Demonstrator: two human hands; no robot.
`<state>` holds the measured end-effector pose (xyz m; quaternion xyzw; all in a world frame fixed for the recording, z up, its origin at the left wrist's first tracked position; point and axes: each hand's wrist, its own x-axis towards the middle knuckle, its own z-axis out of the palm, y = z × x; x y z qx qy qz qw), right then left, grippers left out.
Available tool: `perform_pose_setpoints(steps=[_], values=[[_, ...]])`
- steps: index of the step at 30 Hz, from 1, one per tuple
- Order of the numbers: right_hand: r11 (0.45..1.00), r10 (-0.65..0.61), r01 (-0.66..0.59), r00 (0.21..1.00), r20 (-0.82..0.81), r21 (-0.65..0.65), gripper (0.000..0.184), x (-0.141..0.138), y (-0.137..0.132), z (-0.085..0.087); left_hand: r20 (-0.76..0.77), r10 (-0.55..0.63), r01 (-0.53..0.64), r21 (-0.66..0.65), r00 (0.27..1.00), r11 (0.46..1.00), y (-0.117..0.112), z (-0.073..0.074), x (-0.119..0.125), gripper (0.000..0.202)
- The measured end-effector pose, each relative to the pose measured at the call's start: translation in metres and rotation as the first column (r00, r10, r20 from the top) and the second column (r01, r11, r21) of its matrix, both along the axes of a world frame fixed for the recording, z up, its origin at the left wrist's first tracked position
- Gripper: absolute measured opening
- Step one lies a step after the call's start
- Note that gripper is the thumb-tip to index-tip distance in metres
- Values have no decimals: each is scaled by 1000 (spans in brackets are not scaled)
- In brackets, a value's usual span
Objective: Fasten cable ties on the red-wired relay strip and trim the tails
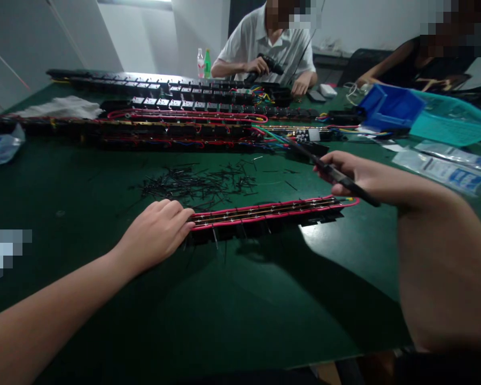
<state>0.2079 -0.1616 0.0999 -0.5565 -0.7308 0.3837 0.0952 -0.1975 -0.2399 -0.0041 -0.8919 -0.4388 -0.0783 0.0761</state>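
A long black power-strip assembly [264,214] with red wires and brass strips along its top lies across the green table [224,310] in front of me. My left hand [156,232] rests curled over its left end, fingers pressed on it. My right hand [348,174] is closed around a black hand tool [328,171], probably cutters, held just above the strip's right end. Black cable ties stick out below the strip.
A heap of black cable-tie offcuts [196,184] lies behind the strip. Several more wired strips [164,115] are stacked farther back. A blue bin [388,107], teal bag and plastic packets [444,168] sit right. One person opposite holds a screwdriver gun [270,64]; another sits far right.
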Motion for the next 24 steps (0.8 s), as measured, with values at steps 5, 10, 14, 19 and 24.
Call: perform_pose_setpoints(steps=[5,10,14,19,24], values=[[891,266,-244,964,4,-383,53,-8,-20,3,11,-15,15,-38,1000,999,6,-2,-11,38],[742,323,-214,945,58,-636,33,2,-28,-3,71,-5,17,-173,997,985,24,2,-54,38],[694,302,-189,952,43,-695,28,4,-36,-9,159,85,-59,-166,984,984,24,27,-76,30],[696,360,-185,926,114,-694,33,0,-44,-21,432,249,-107,-326,867,939,-19,61,-16,26],[694,324,-177,942,84,-698,43,-7,-45,-28,267,712,382,-924,649,-1,-58,38,76,35]])
